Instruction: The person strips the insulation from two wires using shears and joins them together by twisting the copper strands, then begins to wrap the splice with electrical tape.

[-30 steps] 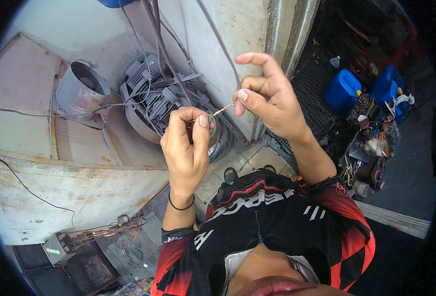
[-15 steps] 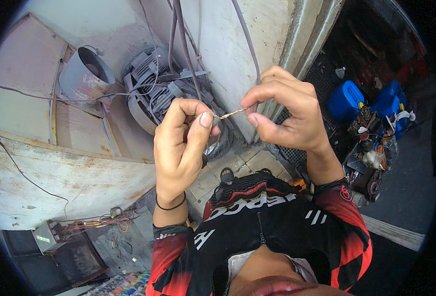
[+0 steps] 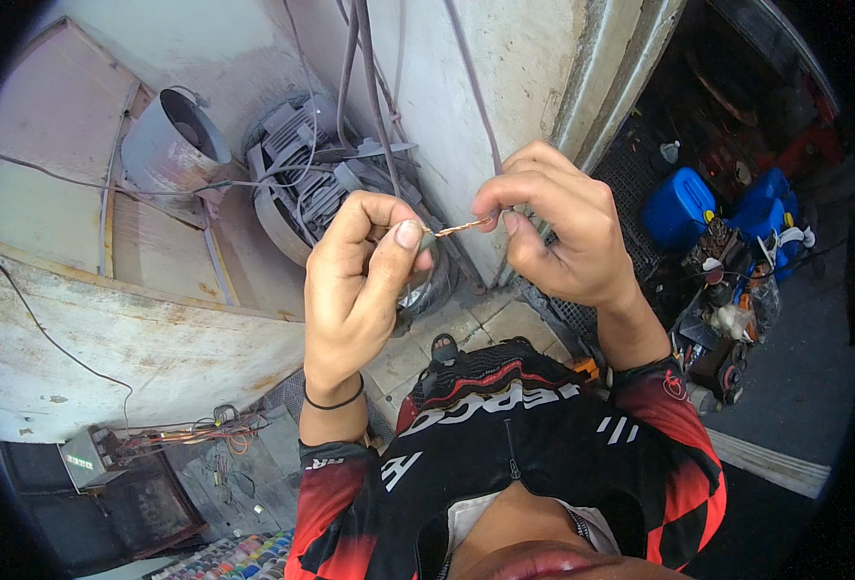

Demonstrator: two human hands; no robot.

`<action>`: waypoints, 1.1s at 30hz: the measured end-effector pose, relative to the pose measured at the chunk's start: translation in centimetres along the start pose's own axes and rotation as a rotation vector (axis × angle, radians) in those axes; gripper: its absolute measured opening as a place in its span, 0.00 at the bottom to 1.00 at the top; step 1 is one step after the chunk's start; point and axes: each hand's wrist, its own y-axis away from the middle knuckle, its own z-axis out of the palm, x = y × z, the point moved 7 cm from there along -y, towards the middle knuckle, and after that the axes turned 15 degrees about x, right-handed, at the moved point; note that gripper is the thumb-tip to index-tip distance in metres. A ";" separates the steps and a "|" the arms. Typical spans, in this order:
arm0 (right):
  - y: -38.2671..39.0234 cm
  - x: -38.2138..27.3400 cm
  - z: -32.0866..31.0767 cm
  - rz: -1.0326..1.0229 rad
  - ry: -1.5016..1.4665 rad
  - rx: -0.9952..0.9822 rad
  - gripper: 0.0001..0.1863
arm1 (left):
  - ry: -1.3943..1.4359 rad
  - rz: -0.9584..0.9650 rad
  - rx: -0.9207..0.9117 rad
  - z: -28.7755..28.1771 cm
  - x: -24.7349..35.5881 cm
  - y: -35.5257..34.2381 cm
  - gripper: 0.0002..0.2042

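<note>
Bared, twisted copper wire [image 3: 461, 228] stretches between my two hands at chest height. My left hand [image 3: 353, 280] is closed, pinching the left end of the strands between thumb and forefinger, with a bit of grey insulation at the thumb tip. At the other end, my right hand [image 3: 574, 232] is curled, its forefinger and thumb tips around the end of the copper. A long grey cable [image 3: 473, 82] hangs from above and runs down behind the right fingers. What the other right fingers hold is hidden.
A dusty electric motor [image 3: 292, 159] stands beyond my left hand, near a metal duct pipe [image 3: 174, 140]. Thick cables [image 3: 365, 87] hang beside the wall. Blue jugs [image 3: 677, 208] and clutter lie to the right. A meter box [image 3: 89, 462] with loose wires is at lower left.
My right thumb has moved right, away from the copper, and the forefinger has shifted slightly. The left hand keeps its pinch. The whole view has shifted slightly.
</note>
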 end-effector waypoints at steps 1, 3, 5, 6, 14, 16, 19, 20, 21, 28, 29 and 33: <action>0.1 0.0 0.1 0.008 -0.005 -0.001 0.15 | 0.003 -0.006 -0.008 0.0 0.0 0.0 0.06; 0.2 0.1 0.1 0.002 0.003 0.004 0.16 | -0.004 0.015 0.001 0.0 0.2 0.0 0.06; 0.3 0.1 0.1 0.002 0.006 0.013 0.17 | -0.005 0.028 0.013 -0.1 0.2 0.0 0.06; 0.2 0.1 0.1 0.003 0.006 0.020 0.18 | -0.002 0.031 0.020 -0.2 0.2 0.0 0.06; 0.1 0.0 0.2 -0.072 0.033 0.069 0.18 | 0.000 0.117 0.090 -0.5 0.3 0.2 0.05; 0.4 0.1 0.2 -0.100 0.058 0.094 0.18 | -0.013 0.133 0.093 -0.3 0.2 0.3 0.05; 1.1 0.4 -0.3 -0.128 0.110 0.125 0.20 | -0.017 0.158 0.088 0.4 -0.4 0.2 0.04; 1.3 0.5 -0.5 -0.133 0.102 0.138 0.19 | -0.039 0.174 0.114 0.4 -0.6 0.1 0.04; 1.6 0.7 -0.9 -0.133 0.103 0.164 0.19 | -0.065 0.193 0.125 1.0 -0.6 0.2 0.04; 7.5 2.2 -3.5 -0.044 -0.066 0.419 0.23 | -0.130 0.248 0.303 -0.6 -2.8 0.7 0.05; 9.5 2.8 -4.7 0.000 -0.045 0.470 0.21 | -0.104 0.257 0.310 -0.8 -3.1 1.4 0.05; 22.4 10.0 -13.9 0.463 0.412 0.773 0.08 | -0.098 0.267 0.311 0.5 -4.4 -1.3 0.06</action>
